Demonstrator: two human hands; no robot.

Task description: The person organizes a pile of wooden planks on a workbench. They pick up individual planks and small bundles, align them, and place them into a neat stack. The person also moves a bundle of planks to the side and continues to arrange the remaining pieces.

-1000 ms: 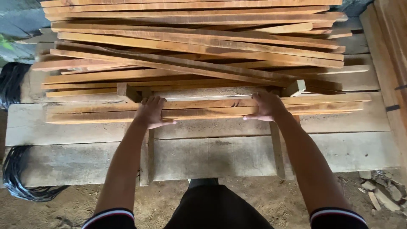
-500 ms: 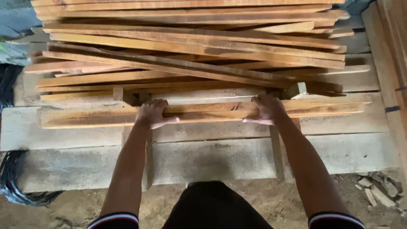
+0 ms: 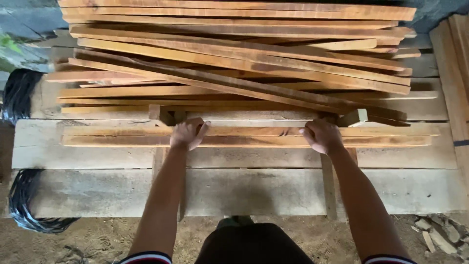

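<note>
Both hands still rest on the pair of long wooden slats (image 3: 244, 136) lying crosswise on the grey plank bench (image 3: 88, 154). The left hand (image 3: 187, 133) sits at about 9 o'clock from the slats' middle, fingers curled over the far edge, thumb spread; the right hand (image 3: 321, 136), at 3 o'clock, grips the same way. Compared with half a second ago, the slats and hands have hardly shifted; they lie just in front of the loose pile of orange boards (image 3: 234, 54) at 12 o'clock. Black coiled cable (image 3: 22, 205) hangs at 8 o'clock.
</note>
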